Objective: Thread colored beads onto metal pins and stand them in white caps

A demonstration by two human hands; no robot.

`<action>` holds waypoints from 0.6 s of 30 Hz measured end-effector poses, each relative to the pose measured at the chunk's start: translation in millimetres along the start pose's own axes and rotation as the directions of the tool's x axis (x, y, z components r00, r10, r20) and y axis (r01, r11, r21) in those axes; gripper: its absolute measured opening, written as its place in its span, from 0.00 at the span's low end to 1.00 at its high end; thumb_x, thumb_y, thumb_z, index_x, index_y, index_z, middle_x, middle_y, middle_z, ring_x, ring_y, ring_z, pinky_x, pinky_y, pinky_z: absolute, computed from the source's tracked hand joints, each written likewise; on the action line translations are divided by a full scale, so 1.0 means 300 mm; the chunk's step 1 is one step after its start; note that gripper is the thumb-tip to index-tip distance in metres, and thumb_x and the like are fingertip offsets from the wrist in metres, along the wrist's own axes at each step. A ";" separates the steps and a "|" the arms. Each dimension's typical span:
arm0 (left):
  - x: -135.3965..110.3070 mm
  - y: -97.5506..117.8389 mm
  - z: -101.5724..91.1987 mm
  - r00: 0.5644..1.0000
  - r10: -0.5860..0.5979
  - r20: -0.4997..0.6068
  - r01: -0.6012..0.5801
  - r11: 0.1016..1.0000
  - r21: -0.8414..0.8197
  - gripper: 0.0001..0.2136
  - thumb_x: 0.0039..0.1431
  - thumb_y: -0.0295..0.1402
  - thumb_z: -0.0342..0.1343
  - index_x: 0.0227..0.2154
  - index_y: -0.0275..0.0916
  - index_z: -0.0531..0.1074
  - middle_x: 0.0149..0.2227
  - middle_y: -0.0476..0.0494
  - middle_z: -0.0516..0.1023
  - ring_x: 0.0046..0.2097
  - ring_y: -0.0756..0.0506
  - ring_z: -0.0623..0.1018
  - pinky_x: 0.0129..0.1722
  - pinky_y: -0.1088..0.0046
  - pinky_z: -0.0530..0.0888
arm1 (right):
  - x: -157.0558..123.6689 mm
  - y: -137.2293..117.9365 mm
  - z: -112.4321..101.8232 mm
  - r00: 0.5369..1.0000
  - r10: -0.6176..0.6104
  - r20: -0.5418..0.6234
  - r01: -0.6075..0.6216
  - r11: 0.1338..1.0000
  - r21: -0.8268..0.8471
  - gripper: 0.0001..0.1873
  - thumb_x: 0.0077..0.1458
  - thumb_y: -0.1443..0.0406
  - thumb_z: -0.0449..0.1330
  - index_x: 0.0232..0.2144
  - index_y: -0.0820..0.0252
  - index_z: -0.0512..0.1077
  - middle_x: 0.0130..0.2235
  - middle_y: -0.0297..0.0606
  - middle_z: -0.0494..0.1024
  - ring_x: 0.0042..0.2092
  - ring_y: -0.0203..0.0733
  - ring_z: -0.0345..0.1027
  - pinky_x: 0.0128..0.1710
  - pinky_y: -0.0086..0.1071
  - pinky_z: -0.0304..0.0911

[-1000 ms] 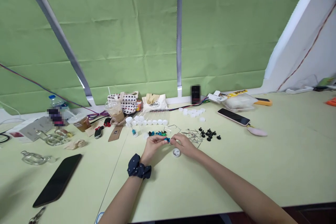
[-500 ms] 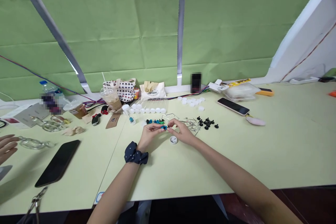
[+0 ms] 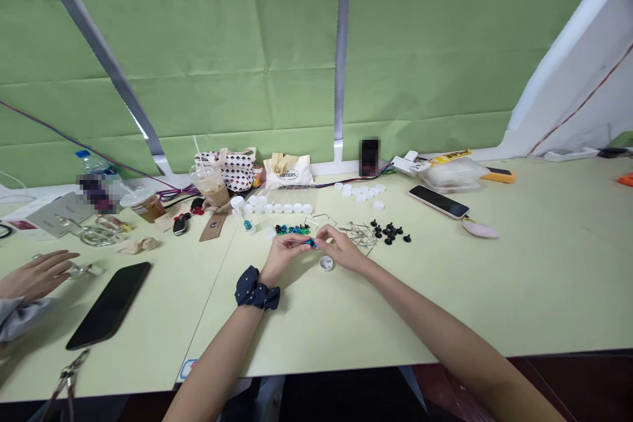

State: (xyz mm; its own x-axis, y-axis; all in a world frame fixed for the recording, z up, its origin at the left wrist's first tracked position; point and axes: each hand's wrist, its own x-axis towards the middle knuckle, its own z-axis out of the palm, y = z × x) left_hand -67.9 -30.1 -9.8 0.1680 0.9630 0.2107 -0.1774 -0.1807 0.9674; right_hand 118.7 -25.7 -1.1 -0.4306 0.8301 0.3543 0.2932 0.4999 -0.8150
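Observation:
Between my two hands is a small blue part [image 3: 310, 242], too small to name more exactly. My left hand [image 3: 287, 249], with a dark dotted scrunchie [image 3: 254, 289] at its wrist, pinches the part from the left. From the right, the fingertips of my right hand [image 3: 339, 249] close on its other end. Just below sits a small round white cap [image 3: 326, 264] with tiny pieces inside. Behind my fingers lie several blue and green parts [image 3: 291, 229]. Thin metal pins [image 3: 360, 234] are scattered beside my right hand, and several black knobbed pieces [image 3: 390, 232] lie farther right.
Another person's hand [image 3: 39, 273] rests over glass pieces at the left, near a black phone [image 3: 109, 305]. White caps [image 3: 291, 208] line the back, with a drink cup [image 3: 212, 186] and pouch [image 3: 288, 171] behind. A second phone [image 3: 439, 202] lies right.
The other person's hand has come farther in from the left, over the glass piece. My hands stay in place, with the blue part turned slightly between my fingers.

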 end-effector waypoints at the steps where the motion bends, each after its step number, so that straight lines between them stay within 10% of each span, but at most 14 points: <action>1: 0.001 -0.001 -0.001 1.000 0.002 -0.010 -0.002 1.000 0.011 0.11 0.38 0.31 0.68 0.28 0.35 0.78 0.32 0.41 0.81 0.36 0.43 0.79 0.42 0.61 0.74 | 0.001 0.000 0.000 1.000 -0.025 -0.004 0.025 1.000 0.005 0.17 0.55 0.51 0.53 0.35 0.58 0.67 0.35 0.35 0.73 0.38 0.39 0.66 0.38 0.31 0.59; 18: 0.001 -0.011 -0.008 1.000 -0.005 0.024 0.006 1.000 -0.031 0.10 0.40 0.31 0.67 0.28 0.35 0.77 0.33 0.41 0.81 0.34 0.43 0.79 0.41 0.61 0.74 | -0.001 0.012 0.008 1.000 0.000 -0.003 0.000 0.999 -0.045 0.23 0.61 0.53 0.44 0.27 0.60 0.70 0.32 0.37 0.74 0.36 0.39 0.67 0.38 0.33 0.59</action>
State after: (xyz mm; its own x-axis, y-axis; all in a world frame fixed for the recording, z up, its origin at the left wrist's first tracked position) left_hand -69.5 -28.6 -13.3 0.1918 0.9589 0.2092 -0.2065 -0.1689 0.9638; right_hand 117.7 -24.8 -5.2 -0.4280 0.8307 0.3559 0.3310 0.5105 -0.7936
